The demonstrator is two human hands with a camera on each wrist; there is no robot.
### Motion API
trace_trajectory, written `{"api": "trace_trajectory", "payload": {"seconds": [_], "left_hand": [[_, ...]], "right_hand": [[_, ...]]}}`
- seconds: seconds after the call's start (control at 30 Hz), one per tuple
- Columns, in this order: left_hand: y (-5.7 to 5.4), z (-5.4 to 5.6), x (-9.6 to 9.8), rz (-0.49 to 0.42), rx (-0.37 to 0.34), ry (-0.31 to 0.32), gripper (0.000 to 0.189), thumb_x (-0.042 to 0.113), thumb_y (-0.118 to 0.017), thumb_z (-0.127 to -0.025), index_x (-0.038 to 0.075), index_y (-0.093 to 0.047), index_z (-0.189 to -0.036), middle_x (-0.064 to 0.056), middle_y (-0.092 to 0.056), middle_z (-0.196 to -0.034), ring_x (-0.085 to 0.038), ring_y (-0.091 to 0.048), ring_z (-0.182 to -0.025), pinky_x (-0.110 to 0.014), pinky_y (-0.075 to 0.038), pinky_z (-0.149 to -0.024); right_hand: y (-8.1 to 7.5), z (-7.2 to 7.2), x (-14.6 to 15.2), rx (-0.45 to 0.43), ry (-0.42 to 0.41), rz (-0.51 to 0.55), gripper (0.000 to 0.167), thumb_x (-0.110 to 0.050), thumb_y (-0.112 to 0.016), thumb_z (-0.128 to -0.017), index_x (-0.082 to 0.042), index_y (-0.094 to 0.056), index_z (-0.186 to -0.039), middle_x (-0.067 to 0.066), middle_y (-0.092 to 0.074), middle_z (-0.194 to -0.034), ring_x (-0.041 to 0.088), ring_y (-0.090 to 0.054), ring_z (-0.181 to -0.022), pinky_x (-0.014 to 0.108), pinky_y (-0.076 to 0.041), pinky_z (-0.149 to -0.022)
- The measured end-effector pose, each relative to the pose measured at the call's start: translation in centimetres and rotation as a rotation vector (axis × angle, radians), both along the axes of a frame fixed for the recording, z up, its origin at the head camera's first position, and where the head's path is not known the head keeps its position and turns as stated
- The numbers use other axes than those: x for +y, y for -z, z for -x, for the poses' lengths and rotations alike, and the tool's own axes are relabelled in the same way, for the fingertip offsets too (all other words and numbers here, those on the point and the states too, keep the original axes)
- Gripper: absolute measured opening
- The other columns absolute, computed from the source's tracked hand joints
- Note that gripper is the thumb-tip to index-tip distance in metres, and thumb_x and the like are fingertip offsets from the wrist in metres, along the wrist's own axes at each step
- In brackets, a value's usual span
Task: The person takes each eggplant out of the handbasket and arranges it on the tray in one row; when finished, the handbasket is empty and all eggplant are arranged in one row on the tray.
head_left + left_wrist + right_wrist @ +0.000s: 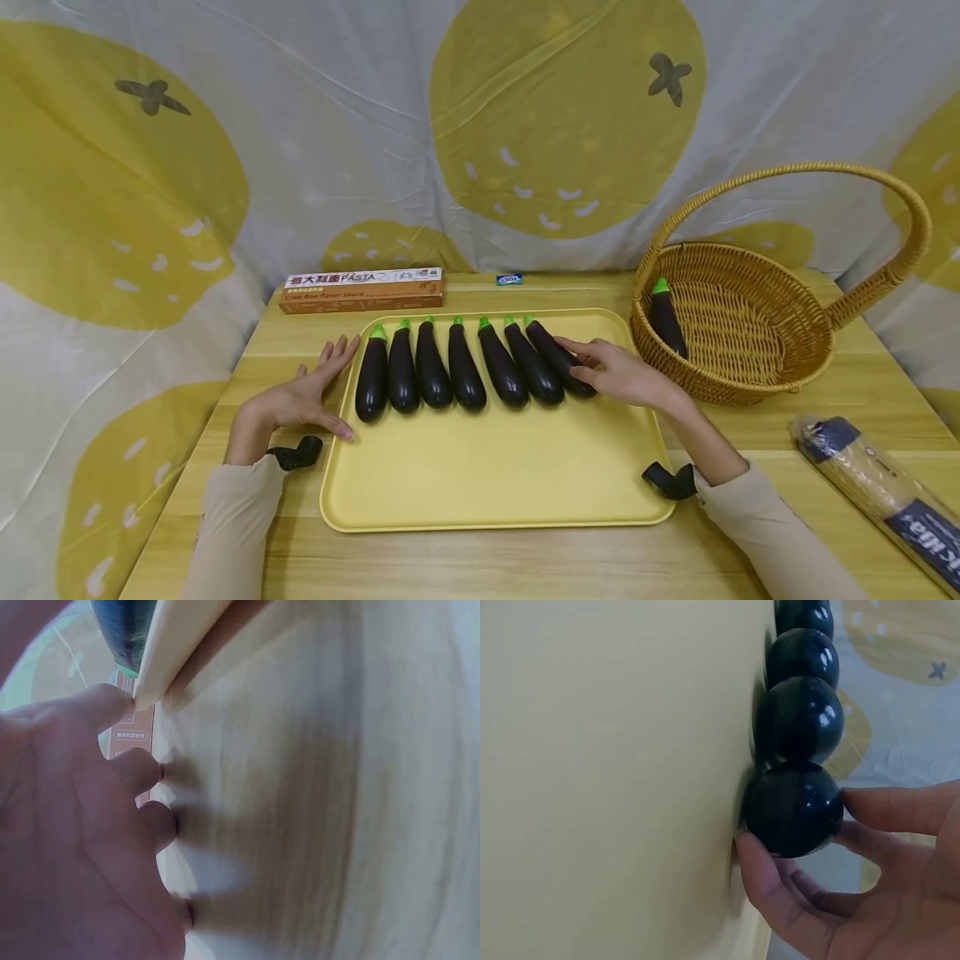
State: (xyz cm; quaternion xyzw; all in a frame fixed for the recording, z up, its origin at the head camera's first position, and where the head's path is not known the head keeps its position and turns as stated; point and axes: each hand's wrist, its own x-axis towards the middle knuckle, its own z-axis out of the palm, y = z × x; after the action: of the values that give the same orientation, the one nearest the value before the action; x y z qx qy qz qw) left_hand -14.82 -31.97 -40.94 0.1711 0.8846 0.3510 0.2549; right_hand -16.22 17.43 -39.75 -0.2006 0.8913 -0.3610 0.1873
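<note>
A row of several dark eggplants [467, 367] with green stem ends lies along the far half of a yellow tray [480, 483]. My right hand [618, 372] pinches the rightmost eggplant [558, 354] between thumb and fingers. In the right wrist view, that eggplant's rounded end [795, 810] sits between the fingertips, beside the other eggplants [801, 720]. My left hand [307, 400] rests at the tray's left edge with its fingers spread. In the left wrist view, the fingers of the left hand [75, 802] reach along the tray rim [176, 645] and the tabletop, holding nothing.
A wicker basket [738, 387] with a tall handle stands right of the tray, one eggplant [667, 321] inside. A pasta box [362, 292] and a small blue packet [509, 279] lie behind the tray. A clear-wrapped package [881, 492] lies at the right on the wooden table [480, 567].
</note>
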Motion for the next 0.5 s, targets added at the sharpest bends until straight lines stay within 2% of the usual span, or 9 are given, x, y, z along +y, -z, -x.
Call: {"api": "trace_trajectory", "payload": {"seconds": [0.1, 0.17, 0.23, 0.3, 0.37, 0.43, 0.5], "left_hand": [[0.03, 0.04, 0.03, -0.009, -0.006, 0.000, 0.145, 0.029, -0.096, -0.070, 0.016, 0.010, -0.167, -0.024, 0.029, -0.168, -0.049, 0.032, -0.152, -0.080, 0.021, -0.111], [0.04, 0.06, 0.05, -0.013, -0.009, -0.002, 0.144, 0.028, -0.096, -0.070, 0.016, 0.010, -0.167, -0.023, 0.029, -0.168, -0.049, 0.032, -0.152, -0.080, 0.021, -0.111], [0.05, 0.09, 0.07, -0.014, -0.011, -0.002, 0.144, 0.027, -0.096, -0.070, 0.016, 0.010, -0.167, -0.023, 0.029, -0.168, -0.048, 0.032, -0.152, -0.079, 0.022, -0.112], [0.05, 0.10, 0.08, -0.013, -0.011, -0.001, 0.144, 0.027, -0.096, -0.070, 0.016, 0.010, -0.167, -0.023, 0.029, -0.168, -0.048, 0.032, -0.152, -0.079, 0.022, -0.112], [0.04, 0.10, 0.07, -0.011, -0.009, -0.001, 0.144, 0.028, -0.096, -0.070, 0.016, 0.010, -0.167, -0.023, 0.029, -0.168, -0.048, 0.032, -0.152, -0.079, 0.021, -0.112], [0.03, 0.10, 0.05, -0.009, -0.009, -0.002, 0.145, 0.028, -0.096, -0.070, 0.016, 0.010, -0.167, -0.023, 0.029, -0.168, -0.048, 0.032, -0.152, -0.079, 0.021, -0.112], [0.01, 0.08, 0.03, -0.009, -0.008, -0.002, 0.145, 0.029, -0.097, -0.070, 0.016, 0.010, -0.167, -0.023, 0.029, -0.168, -0.049, 0.032, -0.152, -0.079, 0.021, -0.112]], "right_hand": [[-0.07, -0.02, -0.04, 0.006, -0.021, 0.022, 0.058, -0.014, -0.056, -0.104, -0.011, -0.040, -0.160, 0.018, -0.061, -0.106, 0.026, -0.062, -0.093, 0.032, -0.049, -0.075], [-0.06, -0.07, -0.06, 0.014, -0.023, 0.023, 0.058, -0.015, -0.058, -0.104, -0.010, -0.041, -0.159, 0.015, -0.062, -0.109, 0.024, -0.063, -0.099, 0.031, -0.050, -0.077], [-0.03, -0.04, -0.14, 0.010, -0.035, 0.039, 0.058, -0.014, -0.057, -0.105, -0.007, -0.040, -0.159, 0.013, -0.063, -0.099, 0.022, -0.063, -0.090, 0.029, -0.050, -0.074], [-0.01, -0.01, -0.20, -0.007, -0.042, 0.054, 0.057, -0.014, -0.056, -0.106, -0.006, -0.039, -0.160, 0.008, -0.058, -0.086, 0.017, -0.057, -0.076, 0.027, -0.047, -0.068], [-0.03, -0.01, -0.22, -0.031, -0.049, 0.072, 0.057, -0.013, -0.054, -0.107, -0.005, -0.037, -0.160, 0.004, -0.053, -0.080, 0.014, -0.050, -0.068, 0.026, -0.046, -0.064], [-0.05, 0.00, -0.17, -0.049, -0.054, 0.076, 0.057, -0.012, -0.053, -0.107, -0.004, -0.035, -0.161, 0.004, -0.050, -0.078, 0.013, -0.045, -0.063, 0.025, -0.044, -0.061], [-0.05, 0.00, -0.10, -0.051, -0.062, 0.077, 0.058, -0.010, -0.053, -0.106, -0.004, -0.035, -0.161, 0.005, -0.053, -0.082, 0.013, -0.047, -0.065, 0.025, -0.045, -0.061]]}}
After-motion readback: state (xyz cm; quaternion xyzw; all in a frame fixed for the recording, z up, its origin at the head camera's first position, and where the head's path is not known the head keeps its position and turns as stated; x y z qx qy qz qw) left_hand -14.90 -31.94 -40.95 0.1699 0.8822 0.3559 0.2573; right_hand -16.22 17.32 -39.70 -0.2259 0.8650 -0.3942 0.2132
